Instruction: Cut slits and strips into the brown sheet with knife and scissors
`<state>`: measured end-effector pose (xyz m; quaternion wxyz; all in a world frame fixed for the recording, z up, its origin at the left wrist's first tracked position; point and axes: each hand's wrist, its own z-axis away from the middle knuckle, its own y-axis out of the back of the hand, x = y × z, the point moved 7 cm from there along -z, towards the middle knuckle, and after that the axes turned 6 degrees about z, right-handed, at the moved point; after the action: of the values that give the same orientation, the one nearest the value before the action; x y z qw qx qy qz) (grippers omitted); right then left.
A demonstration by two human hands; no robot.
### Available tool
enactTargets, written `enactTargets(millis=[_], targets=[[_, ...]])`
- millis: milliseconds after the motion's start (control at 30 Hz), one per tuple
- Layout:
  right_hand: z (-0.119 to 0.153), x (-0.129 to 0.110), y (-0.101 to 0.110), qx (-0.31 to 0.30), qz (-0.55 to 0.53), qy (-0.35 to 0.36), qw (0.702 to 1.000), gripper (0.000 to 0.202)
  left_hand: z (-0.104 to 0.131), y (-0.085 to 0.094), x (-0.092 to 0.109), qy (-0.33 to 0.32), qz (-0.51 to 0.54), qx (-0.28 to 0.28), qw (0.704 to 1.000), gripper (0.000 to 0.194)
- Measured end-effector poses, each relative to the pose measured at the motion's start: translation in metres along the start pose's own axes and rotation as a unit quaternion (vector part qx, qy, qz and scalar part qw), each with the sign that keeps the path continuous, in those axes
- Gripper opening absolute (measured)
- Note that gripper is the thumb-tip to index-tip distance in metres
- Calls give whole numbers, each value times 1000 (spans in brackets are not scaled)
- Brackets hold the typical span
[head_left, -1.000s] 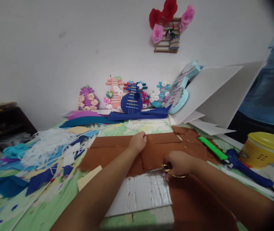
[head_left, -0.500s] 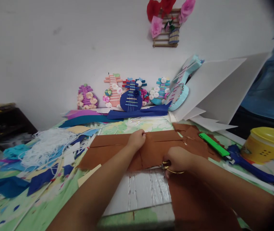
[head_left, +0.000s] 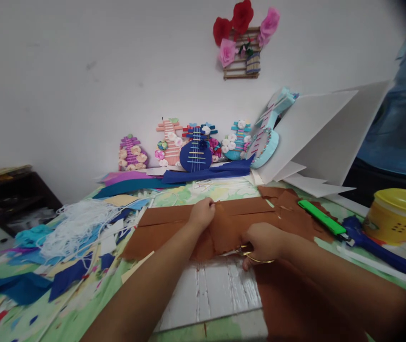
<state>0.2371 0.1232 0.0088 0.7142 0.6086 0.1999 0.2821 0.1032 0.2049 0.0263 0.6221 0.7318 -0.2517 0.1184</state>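
Brown sheet material (head_left: 167, 232) lies across the table and over part of a white board (head_left: 213, 289) streaked with glossy lines. My left hand (head_left: 203, 213) is closed, pinching the brown sheet near its upper middle and lifting it slightly. To the right, my right hand (head_left: 262, 242) grips scissors (head_left: 240, 250) with gold-coloured handles. Their blades point left along the lower edge of the raised brown sheet, just above the board. More brown material hangs below my right hand.
White cord (head_left: 78, 228) and coloured scraps cover the left side. A green cutter (head_left: 320, 217), a blue-handled tool (head_left: 381, 247) and a yellow tub (head_left: 399, 216) are at the right. Decorated instrument shapes (head_left: 196, 152) stand along the wall beside leaning white sheets (head_left: 317, 128).
The camera view has shifted a little, so the scene sits lower. The brown sheet between my hands is bunched up more, and more of the scissor blades shows.
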Motion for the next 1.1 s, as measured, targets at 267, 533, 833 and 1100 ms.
enactTargets(millis=[267, 533, 833, 1100], targets=[[8, -2, 5, 3, 17, 11, 1000, 45, 0, 6, -12, 38, 54, 8, 998, 23], [71, 37, 21, 123, -169, -75, 975, 40, 20, 21, -8, 65, 188, -3, 980, 21], [96, 0, -19, 212, -696, -130, 674, 52, 132, 3, 67, -112, 304, -69, 943, 14], [101, -40, -19, 182, -850, -109, 482, 28, 202, -5, 131, -468, -2, 186, 864, 22]])
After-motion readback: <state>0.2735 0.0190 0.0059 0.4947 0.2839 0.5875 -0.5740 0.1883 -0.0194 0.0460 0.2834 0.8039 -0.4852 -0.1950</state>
